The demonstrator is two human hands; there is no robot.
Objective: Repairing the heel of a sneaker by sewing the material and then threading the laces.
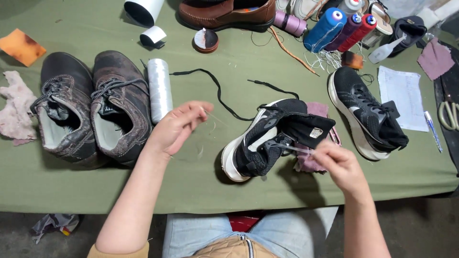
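Thread work on the black sneaker (pixel 260 138), which lies on its side on the green cloth (pixel 201 177), white sole toward the person, tongue pulled out and up. Everything below is placed relative to that sneaker.

Right hand (pixel 337 165), just right of it, is pinched shut on a thin pale strand (pixel 295 148) that runs into the lace area; whether a needle sits in the pinch I can't tell. Left hand (pixel 177 126), off to the left, is also pinched, fingertips closed on what looks like the far end of the same strand, though the line between the hands is barely visible.

Judgement on doing this step well:
- keep the strand taut between both pinches, or it will loop and snag on the tongue
- pull in line with the hole, not sideways; mesh upper looks easy to tear
- shoe is unsupported on its side and could roll, so tension should be gentle

Surroundings: a pink rag (pixel 311 162) touches the sneaker, partly under it. Loose black lace (pixel 220 93) snakes behind it, toward the white thread spool (pixel 159 88) further left. Matching second sneaker (pixel 366 112) to the right, apart. Pair of worn dark shoes (pixel 91 107) far left. Coloured thread cones (pixel 342 28) behind and right.
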